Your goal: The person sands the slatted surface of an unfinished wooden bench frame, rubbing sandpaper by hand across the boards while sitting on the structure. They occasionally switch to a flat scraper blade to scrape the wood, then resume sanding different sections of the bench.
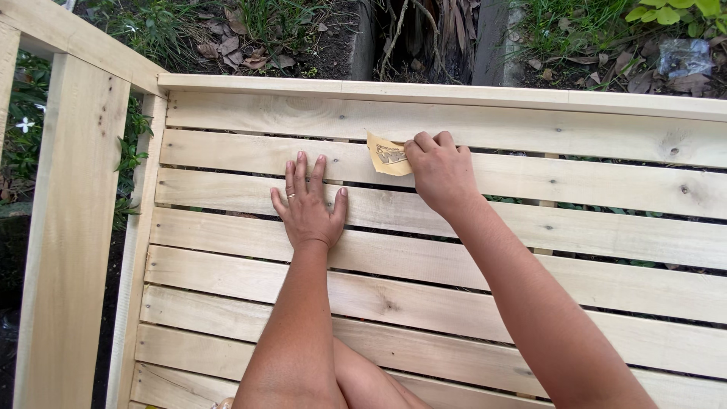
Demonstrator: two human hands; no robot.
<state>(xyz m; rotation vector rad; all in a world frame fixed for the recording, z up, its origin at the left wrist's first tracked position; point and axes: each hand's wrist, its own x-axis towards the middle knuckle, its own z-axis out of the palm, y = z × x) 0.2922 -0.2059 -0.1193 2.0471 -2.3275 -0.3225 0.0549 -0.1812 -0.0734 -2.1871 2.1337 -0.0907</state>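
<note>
Sandpaper (387, 154), a tan sheet, is pinched in the right hand (439, 173), whose fingers are curled tight on its edge, pressed to a slat (227, 154) of the pale wooden panel. At eight o'clock from it the left hand (308, 208) lies flat on the slats, fingers spread. Farther off, at twelve o'clock, leaves (242, 47) cover the ground.

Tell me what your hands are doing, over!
Left hand flat on the wooden slats, holding nothing. Right hand pinching a sheet of sandpaper against a slat. Nothing in the way.
</note>
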